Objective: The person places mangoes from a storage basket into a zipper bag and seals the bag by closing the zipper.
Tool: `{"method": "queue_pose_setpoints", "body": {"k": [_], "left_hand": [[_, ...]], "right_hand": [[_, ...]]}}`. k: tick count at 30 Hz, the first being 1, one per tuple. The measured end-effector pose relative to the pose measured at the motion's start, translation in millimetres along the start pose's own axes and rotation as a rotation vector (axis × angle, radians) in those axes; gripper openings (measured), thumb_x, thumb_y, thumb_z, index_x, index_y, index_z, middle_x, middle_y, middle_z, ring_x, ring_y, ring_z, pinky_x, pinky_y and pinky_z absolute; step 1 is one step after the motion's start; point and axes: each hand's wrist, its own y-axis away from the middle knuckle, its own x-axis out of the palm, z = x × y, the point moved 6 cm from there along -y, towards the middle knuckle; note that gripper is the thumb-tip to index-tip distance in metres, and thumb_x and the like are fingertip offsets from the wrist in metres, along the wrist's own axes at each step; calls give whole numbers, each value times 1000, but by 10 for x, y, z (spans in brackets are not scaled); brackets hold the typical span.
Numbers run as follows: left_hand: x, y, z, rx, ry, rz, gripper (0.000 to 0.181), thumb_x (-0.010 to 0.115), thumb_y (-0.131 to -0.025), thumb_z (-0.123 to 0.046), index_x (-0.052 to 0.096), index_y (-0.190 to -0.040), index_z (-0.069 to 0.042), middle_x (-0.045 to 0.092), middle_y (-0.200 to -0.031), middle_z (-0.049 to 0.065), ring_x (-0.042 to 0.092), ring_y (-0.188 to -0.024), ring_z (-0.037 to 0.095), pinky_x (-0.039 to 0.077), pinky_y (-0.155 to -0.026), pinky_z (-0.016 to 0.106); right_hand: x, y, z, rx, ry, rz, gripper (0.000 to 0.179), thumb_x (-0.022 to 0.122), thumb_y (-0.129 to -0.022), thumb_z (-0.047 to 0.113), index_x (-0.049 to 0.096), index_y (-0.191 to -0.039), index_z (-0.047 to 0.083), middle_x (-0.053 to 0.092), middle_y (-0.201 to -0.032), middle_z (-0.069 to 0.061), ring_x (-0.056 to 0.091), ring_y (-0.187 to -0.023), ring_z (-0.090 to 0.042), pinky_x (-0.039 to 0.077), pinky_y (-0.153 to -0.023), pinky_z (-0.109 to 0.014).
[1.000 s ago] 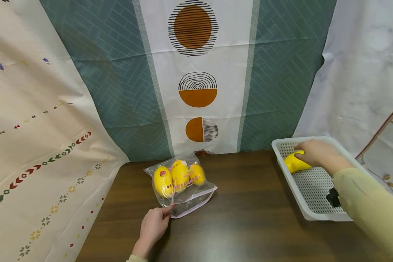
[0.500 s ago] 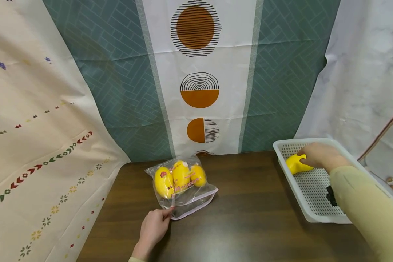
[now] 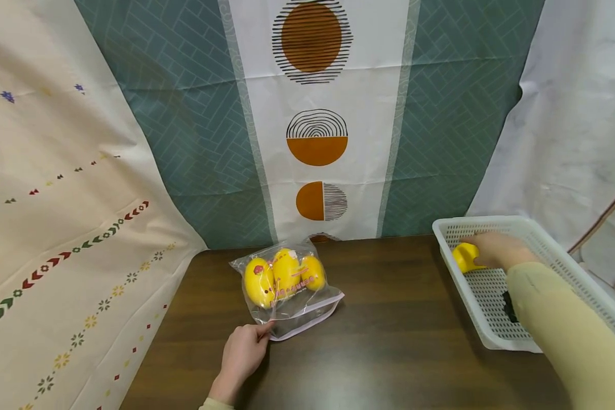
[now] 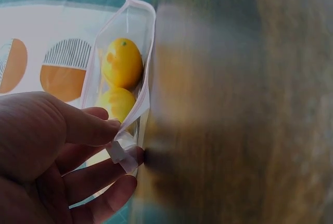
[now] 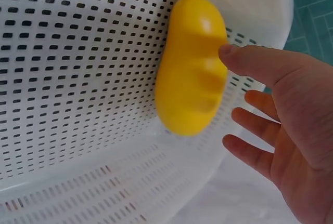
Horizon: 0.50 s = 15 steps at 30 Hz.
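Since the earlier frames, the right hand (image 3: pixel 497 249) has opened off the smooth yellow oblong fruit (image 3: pixel 464 257); one second ago its fingers lay curled over that fruit. Now the fruit lies released on the perforated floor of the white slotted plastic basket (image 3: pixel 533 228), at the basket's far left corner, right of centre in the head view. The right wrist view shows the fruit (image 5: pixel 191 65) resting against the basket wall (image 5: pixel 78 37), with the thumb tip touching its right edge and the other fingers (image 5: pixel 250 151) spread straight and apart from it, so the grip is released.

Lower centre of the head view: the left hand (image 3: pixel 242 356) pinches the near corner of the clear zip-top plastic bag (image 3: pixel 307 313), unchanged from the earlier frames. The left wrist view confirms a grasp: thumb and forefinger (image 4: pixel 88 128) clamp the bag's sealing strip (image 4: pixel 120 151). Inside the bag lie three yellow fruits (image 3: pixel 284 273) side by side, partly behind red print on the film. The bag lies flat on the dark brown wooden tabletop (image 3: pixel 389 353), well apart from the basket, which stands at the table's right edge.

A pale green sleeve (image 3: pixel 569 336) covers the right forearm at lower right, with a black wrist strap (image 3: pixel 508 306) over the basket. Behind the table hangs a patterned teal and white cloth with orange circles (image 3: pixel 312 114); a cream embroidered cloth (image 3: pixel 56 228) fills the left side
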Motion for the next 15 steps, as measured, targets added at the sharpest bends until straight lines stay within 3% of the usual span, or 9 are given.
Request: {"method": "queue_pose_setpoints", "body": {"k": [5, 9, 15], "left_hand": [[3, -3, -9, 4, -3, -2, 33, 81, -88, -4, 86, -115, -21, 80, -90, 11, 69, -64, 23, 43, -50, 37], [15, -10, -10, 3, 2, 6, 34, 81, -87, -3, 86, -116, -21, 79, -85, 9, 58, -58, 17, 39, -49, 35], [19, -14, -10, 18, -7, -6, 33, 82, -86, -3, 87, -114, -21, 81, -91, 12, 73, -68, 28, 45, -50, 38]], "right_hand": [[76, -55, -27, 5, -11, -10, 75, 82, -79, 15, 58, -149, 1, 56, -138, -43, 57, -119, -61, 43, -97, -76], [145, -44, -44, 50, -48, 31, 81, 81, -82, 16, 50, -156, 3, 38, -150, -49, 48, -128, -69, 41, -99, -78], [209, -19, -41, 107, -58, 66, 82, 77, -87, 11, 44, -162, 8, 27, -157, -48, 40, -133, -70, 41, -99, -78]]}}
